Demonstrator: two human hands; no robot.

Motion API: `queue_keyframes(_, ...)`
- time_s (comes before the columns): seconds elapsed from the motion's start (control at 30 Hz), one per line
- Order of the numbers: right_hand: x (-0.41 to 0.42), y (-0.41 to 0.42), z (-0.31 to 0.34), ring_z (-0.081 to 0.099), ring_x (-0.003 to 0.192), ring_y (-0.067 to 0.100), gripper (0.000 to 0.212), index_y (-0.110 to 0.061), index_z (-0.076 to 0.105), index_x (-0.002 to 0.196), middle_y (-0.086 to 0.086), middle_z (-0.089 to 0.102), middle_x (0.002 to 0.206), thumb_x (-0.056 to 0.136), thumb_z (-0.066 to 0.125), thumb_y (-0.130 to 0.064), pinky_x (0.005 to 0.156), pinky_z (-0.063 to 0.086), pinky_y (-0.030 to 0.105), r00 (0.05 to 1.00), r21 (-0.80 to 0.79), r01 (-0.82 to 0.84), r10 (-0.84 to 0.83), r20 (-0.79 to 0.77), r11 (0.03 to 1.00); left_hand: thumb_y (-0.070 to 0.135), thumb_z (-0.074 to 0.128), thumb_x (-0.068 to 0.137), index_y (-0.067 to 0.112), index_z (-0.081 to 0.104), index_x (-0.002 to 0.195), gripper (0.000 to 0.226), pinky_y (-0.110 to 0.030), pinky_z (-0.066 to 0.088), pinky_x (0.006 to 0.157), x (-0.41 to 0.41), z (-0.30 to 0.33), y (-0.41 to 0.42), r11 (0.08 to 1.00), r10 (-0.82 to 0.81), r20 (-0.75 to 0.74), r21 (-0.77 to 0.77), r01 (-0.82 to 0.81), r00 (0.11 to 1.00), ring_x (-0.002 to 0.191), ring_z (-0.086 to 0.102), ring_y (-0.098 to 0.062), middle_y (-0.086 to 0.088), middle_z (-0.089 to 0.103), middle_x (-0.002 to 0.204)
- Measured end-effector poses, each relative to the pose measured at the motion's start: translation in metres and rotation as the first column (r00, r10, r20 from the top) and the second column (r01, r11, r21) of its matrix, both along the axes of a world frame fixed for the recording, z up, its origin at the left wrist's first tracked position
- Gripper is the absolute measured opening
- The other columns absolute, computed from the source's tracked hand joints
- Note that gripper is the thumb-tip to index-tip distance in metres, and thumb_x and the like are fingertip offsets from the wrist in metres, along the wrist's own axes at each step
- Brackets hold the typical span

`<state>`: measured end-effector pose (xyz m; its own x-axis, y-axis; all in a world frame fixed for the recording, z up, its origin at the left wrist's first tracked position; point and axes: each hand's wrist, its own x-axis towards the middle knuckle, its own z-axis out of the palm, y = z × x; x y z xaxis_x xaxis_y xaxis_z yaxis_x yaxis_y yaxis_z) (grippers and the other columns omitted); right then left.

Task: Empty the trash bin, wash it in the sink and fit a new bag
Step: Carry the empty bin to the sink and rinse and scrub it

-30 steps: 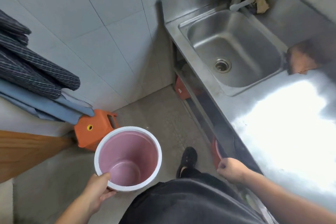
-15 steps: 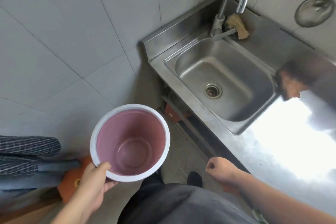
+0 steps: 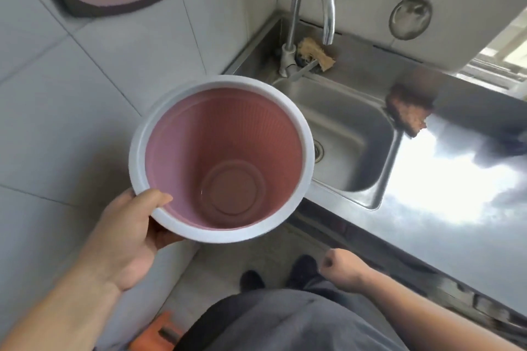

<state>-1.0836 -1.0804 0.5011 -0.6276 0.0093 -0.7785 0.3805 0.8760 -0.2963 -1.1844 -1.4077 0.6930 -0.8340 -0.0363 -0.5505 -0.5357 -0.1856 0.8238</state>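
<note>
Head view: pink plastic trash bin with white rim (image 3: 222, 159) now raised to frame centre, overlapping the stainless steel sink (image 3: 350, 134); a second ago it hung low over the floor. Bin empty, no bag. Left hand (image 3: 128, 234) grips its rim; right hand (image 3: 339, 265) curled, holding nothing. Wash comes next.

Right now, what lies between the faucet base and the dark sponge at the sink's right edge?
In the head view, a tan sponge lies just right of the faucet; then bare steel ledge reaches the dark sponge.

Bright daylight glares off the steel counter (image 3: 445, 179).
</note>
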Motion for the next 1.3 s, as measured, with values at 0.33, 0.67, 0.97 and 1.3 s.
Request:
queue_keyframes(0.33,-0.019,0.014,0.012,0.034,0.063,0.026,0.030,-0.011,0.029,0.051,0.007,0.031,0.053,0.074,0.047,-0.018,0.045,0.023,0.030,1.000,0.002,-0.017,0.017,-0.021,1.000,0.005,0.055,0.089,0.015,0.068,0.092,0.016,-0.027,0.053,0.041,-0.082,0.018,0.092,0.974,-0.225,-0.029,0.016,0.225,0.974,0.055,0.067,-0.014,-0.004,0.066,0.068)
queue_keyframes(0.67,-0.044,0.046,0.010,0.039,0.067,0.026,0.029,-0.008,0.038,0.055,0.008,0.042,0.062,0.076,0.050,-0.023,0.049,0.030,0.031,0.999,-0.049,-0.040,0.041,0.016,0.998,0.003,0.057,0.090,0.007,0.057,0.097,0.008,-0.031,0.055,0.047,-0.115,0.004,0.196,0.935,-0.355,0.096,0.055,0.351,0.930,0.058,0.056,-0.020,-0.010,0.050,0.071)
queue_keyframes(0.97,-0.070,0.061,0.000,0.045,0.067,0.024,0.027,-0.013,0.043,0.055,0.002,0.042,0.056,0.077,0.052,-0.025,0.052,0.034,0.027,1.000,-0.124,0.026,-0.024,0.015,0.992,0.005,0.057,0.088,0.009,0.055,0.087,0.004,-0.032,0.056,0.047,-0.157,-0.030,0.249,0.902,-0.429,0.189,0.028,0.431,0.883,0.053,0.054,-0.019,-0.006,0.046,0.059)
queue_keyframes(1.3,-0.093,0.052,0.001,0.059,0.086,0.022,0.027,-0.011,0.069,0.091,0.005,0.068,0.094,0.081,0.054,-0.032,0.073,0.045,0.028,0.982,-0.131,0.179,-0.169,0.084,0.975,0.004,0.053,0.084,0.008,0.057,0.094,0.012,-0.051,0.058,0.076,-0.218,-0.075,0.258,0.883,-0.460,0.196,-0.007,0.470,0.866,0.058,0.058,-0.022,-0.011,0.051,0.075)
